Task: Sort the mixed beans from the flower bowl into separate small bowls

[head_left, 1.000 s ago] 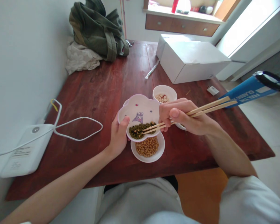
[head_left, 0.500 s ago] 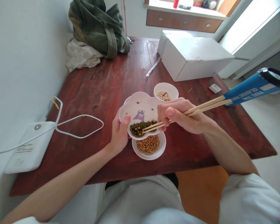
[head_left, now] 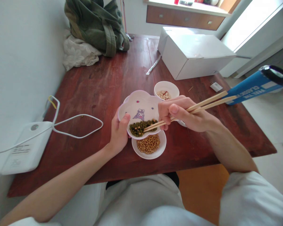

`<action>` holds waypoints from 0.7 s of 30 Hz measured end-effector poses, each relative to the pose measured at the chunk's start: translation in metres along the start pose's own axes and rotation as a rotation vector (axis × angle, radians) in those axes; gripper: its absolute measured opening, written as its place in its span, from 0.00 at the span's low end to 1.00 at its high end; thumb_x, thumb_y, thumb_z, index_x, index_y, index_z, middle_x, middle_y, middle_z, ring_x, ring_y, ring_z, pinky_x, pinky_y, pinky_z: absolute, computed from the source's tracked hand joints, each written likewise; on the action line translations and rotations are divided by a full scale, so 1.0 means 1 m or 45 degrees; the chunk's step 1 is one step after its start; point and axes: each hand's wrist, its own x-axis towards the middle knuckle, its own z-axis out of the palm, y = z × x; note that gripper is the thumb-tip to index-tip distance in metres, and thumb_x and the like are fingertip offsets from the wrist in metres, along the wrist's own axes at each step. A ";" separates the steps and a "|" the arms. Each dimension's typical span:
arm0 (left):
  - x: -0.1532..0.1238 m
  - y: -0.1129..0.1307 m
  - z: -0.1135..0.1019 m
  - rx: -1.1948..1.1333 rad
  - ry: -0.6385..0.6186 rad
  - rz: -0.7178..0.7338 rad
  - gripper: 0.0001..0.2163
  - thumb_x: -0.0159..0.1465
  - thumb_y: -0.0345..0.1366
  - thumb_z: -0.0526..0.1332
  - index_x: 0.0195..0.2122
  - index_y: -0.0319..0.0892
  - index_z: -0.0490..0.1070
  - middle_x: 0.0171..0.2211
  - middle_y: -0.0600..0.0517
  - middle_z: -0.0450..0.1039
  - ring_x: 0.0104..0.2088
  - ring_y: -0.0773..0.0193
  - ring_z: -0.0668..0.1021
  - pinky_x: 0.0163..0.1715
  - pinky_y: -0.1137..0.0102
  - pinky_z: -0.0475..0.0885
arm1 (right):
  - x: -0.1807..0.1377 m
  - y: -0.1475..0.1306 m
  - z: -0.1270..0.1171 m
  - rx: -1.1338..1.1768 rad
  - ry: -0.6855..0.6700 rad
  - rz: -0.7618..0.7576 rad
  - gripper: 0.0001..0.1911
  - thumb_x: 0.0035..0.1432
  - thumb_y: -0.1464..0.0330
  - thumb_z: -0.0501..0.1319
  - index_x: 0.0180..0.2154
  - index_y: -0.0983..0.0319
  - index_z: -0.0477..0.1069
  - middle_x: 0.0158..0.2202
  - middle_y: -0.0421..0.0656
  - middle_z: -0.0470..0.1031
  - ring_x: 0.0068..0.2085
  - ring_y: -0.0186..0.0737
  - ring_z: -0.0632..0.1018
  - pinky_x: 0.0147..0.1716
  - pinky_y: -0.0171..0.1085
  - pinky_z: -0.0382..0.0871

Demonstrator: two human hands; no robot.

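Holding the scalloped dish at its left side, the left hand is clamped on the rim, thumb laid over the edge. The right hand is closed around a pair of chopsticks. The two hands are apart, one at each side of the dish. The chopstick tips rest in green beans, gathered in the near part of the dish with a few yellow ones mixed in. The dish is above the front of the wooden counter. Its near edge overlaps the near bowl; contact between the two cannot be determined. The near bowl contains yellow beans. The far bowl, beyond the right hand, contains pale pieces. Right side: a blue cup behind the rear ends of the chopsticks, with a small white plug near it. Rear: a white box, with a foil strip beside it. Left side: a green bag on a pale cloth, and a white device with a looped cable.
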 end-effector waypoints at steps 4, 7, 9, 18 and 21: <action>0.000 -0.001 -0.001 0.015 0.002 -0.005 0.32 0.69 0.69 0.77 0.52 0.41 0.86 0.27 0.54 0.76 0.19 0.64 0.69 0.17 0.68 0.63 | -0.001 0.001 -0.003 0.004 -0.022 0.020 0.35 0.90 0.41 0.56 0.35 0.59 0.74 0.31 0.43 0.82 0.34 0.40 0.89 0.34 0.35 0.80; 0.000 0.000 -0.001 0.027 0.007 0.013 0.31 0.70 0.68 0.77 0.52 0.42 0.87 0.27 0.53 0.77 0.21 0.62 0.72 0.21 0.67 0.68 | -0.001 0.001 -0.006 0.007 -0.023 0.032 0.36 0.90 0.40 0.55 0.36 0.60 0.74 0.32 0.44 0.81 0.35 0.41 0.90 0.35 0.35 0.80; 0.000 0.001 0.000 0.028 0.013 0.023 0.31 0.70 0.67 0.77 0.52 0.41 0.87 0.28 0.53 0.78 0.22 0.62 0.72 0.21 0.67 0.68 | -0.001 0.003 -0.009 0.001 -0.018 0.023 0.38 0.90 0.39 0.53 0.36 0.61 0.74 0.33 0.44 0.81 0.34 0.41 0.90 0.35 0.35 0.80; -0.001 0.003 0.001 0.011 -0.003 0.026 0.29 0.71 0.66 0.77 0.53 0.43 0.87 0.26 0.55 0.77 0.19 0.64 0.69 0.16 0.69 0.64 | -0.001 0.009 -0.020 -0.007 -0.094 -0.023 0.30 0.89 0.48 0.63 0.38 0.62 0.81 0.33 0.44 0.85 0.34 0.38 0.86 0.35 0.34 0.79; 0.000 0.002 0.001 0.016 0.024 0.054 0.27 0.71 0.65 0.77 0.50 0.43 0.87 0.28 0.54 0.79 0.21 0.63 0.72 0.18 0.69 0.66 | -0.001 0.009 -0.020 -0.044 -0.108 -0.065 0.27 0.89 0.51 0.65 0.38 0.62 0.81 0.35 0.44 0.85 0.34 0.37 0.85 0.34 0.33 0.78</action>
